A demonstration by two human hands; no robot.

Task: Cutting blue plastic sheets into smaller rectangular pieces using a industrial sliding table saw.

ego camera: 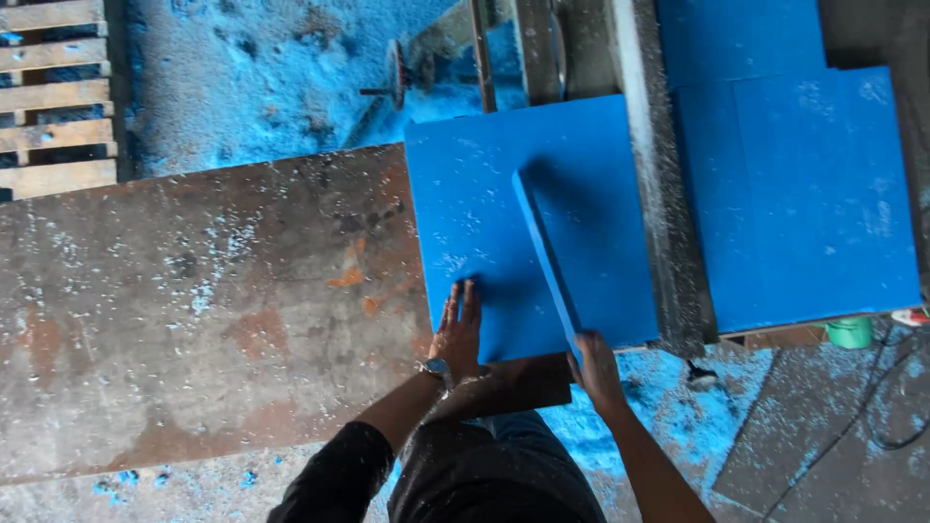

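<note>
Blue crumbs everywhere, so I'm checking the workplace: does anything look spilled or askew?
Yes. Blue dust covers the floor and speckles the rusty table. A narrow blue strip, held by the right hand, stands on edge on the blue sheet.

A rusty metal table [194, 310] carries a blue foam sheet [484, 194] and blue dust.

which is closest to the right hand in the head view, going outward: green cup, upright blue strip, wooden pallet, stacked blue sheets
1. upright blue strip, in the right hand
2. stacked blue sheets, to its right
3. green cup, far right, by the stack's near edge
4. wooden pallet, far upper left
</note>
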